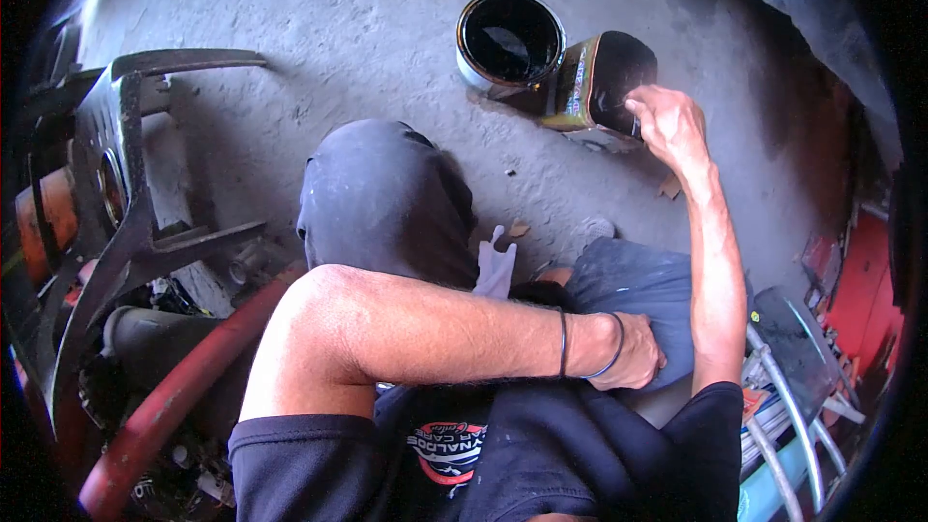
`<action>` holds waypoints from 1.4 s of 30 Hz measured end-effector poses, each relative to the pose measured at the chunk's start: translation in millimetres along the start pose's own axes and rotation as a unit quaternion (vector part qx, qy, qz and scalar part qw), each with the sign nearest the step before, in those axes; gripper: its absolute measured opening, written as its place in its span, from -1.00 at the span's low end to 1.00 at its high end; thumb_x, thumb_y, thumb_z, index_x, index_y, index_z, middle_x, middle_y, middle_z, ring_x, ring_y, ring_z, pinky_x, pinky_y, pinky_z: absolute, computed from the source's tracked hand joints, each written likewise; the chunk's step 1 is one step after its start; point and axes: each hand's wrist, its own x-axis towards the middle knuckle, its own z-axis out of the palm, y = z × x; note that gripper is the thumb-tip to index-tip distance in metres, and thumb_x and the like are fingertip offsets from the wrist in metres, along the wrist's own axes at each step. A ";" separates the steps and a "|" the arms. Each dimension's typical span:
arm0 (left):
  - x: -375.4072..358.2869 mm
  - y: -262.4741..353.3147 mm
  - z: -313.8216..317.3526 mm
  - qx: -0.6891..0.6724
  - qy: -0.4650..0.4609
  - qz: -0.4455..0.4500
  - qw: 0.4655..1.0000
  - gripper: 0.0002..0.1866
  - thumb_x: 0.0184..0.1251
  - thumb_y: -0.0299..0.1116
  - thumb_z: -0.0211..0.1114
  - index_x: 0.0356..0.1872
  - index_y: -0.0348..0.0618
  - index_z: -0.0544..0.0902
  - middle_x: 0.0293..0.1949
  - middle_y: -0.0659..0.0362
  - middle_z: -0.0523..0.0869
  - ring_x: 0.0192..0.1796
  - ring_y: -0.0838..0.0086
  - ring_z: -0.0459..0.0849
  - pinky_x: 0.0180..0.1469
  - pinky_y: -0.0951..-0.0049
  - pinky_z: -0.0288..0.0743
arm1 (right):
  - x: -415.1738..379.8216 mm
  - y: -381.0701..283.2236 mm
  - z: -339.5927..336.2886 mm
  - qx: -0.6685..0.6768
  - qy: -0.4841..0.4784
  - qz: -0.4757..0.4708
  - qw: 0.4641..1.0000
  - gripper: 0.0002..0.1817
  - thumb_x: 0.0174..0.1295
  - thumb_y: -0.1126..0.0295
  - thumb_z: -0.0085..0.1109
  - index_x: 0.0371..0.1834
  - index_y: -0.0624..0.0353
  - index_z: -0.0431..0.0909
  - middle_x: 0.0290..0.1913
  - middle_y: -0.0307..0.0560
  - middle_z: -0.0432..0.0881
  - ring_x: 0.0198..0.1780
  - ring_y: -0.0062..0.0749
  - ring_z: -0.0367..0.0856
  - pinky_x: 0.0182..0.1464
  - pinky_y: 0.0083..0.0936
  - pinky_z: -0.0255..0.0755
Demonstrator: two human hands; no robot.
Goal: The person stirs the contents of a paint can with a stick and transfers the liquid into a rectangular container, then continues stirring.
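My right hand (667, 126) is closed at the near right rim of an open rectangular can (577, 87) with a dark inside; the fingers are pinched together, and what they hold, if anything, is too small to make out. Touching or close beside that can on its left stands a round tin (510, 37) holding dark, shiny liquid. My left arm crosses my body, with two dark bands at the wrist. My left hand (628, 353) rests by my right thigh, its fingers curled under and partly hidden.
A black metal frame (130, 155) stands on the left, near an orange round part (46, 222) and a red bar (193, 387). Silver tubes (781, 406) and a red panel (867, 280) are at the right. Small scraps lie on the grey floor (367, 48).
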 end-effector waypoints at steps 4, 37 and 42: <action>1.4 4.4 -3.6 -0.010 -0.027 -0.005 1.000 -0.64 0.29 -0.27 0.42 0.05 -0.18 0.83 0.26 0.19 0.75 0.40 0.29 0.68 0.30 -0.07 0.65 | -3.1 -12.0 0.2 0.048 -0.024 0.087 0.995 -0.75 0.49 0.22 0.27 -0.04 0.12 0.84 -0.19 0.14 0.85 -0.08 0.13 0.84 0.02 -0.08 0.69; -12.1 2.7 -16.3 -0.028 -0.004 -0.025 0.999 -0.62 0.27 -0.32 0.41 0.04 -0.35 0.83 0.30 0.06 0.74 0.26 0.10 0.81 0.35 -0.13 0.62 | 22.0 6.5 15.3 0.222 0.083 0.096 0.967 -0.76 0.51 0.31 0.34 0.09 0.14 0.85 -0.02 -0.05 0.90 0.02 -0.33 0.85 0.12 -0.37 0.64; -9.1 7.9 -8.8 0.008 -0.021 -0.031 0.999 -0.69 0.29 -0.26 0.41 -0.01 -0.13 0.83 0.26 0.34 0.73 0.48 0.46 0.59 0.21 -0.11 0.64 | 16.9 19.4 20.7 0.239 0.016 0.037 0.970 -0.79 0.47 0.38 0.35 0.06 0.17 0.86 -0.07 -0.06 0.88 -0.01 -0.27 0.85 0.11 -0.36 0.64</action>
